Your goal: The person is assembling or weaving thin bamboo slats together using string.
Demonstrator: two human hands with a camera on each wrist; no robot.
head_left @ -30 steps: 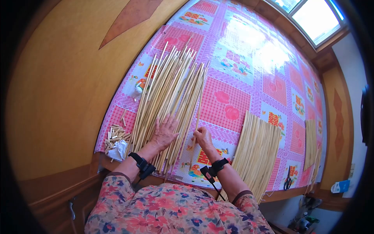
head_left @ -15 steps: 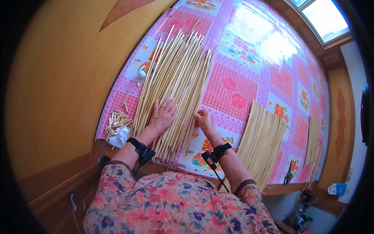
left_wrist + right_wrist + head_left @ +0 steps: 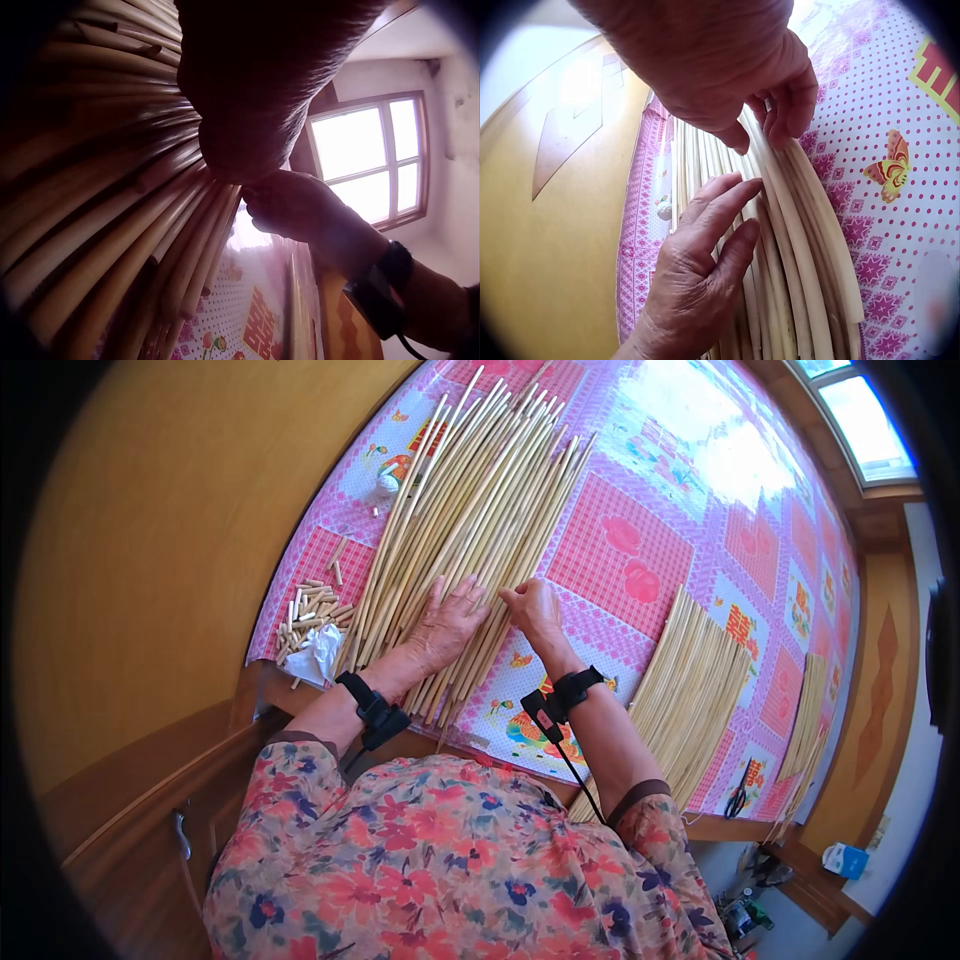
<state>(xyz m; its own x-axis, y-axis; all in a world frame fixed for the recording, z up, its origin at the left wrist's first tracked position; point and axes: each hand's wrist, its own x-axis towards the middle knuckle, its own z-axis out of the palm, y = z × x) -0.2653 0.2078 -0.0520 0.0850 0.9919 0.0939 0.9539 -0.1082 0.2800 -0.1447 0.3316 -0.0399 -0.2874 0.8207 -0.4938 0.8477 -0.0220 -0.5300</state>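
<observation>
A broad layer of long, pale dried stalks fans out over the patterned tabletop cover. Palm down, my left hand rests across the stalks with its fingers spread; the right wrist view shows the same left hand from close by. At the layer's right edge, beside the left fingertips, my right hand pinches a stalk. In the right wrist view that right hand has its thumb and curled fingers on either side of stalks. Dark in the left wrist view, the right hand meets the stalk edge.
Short cut stalk pieces lie heaped at the left, with crumpled white paper by them and a small white ball farther up. To the right are a mat of aligned stalks, another bundle and black scissors.
My right hand has brought a separate stalk leftward against the layer's right edge. My left hand stays on the stalks, its fingers shifting slightly rightward. The head view has shifted.
</observation>
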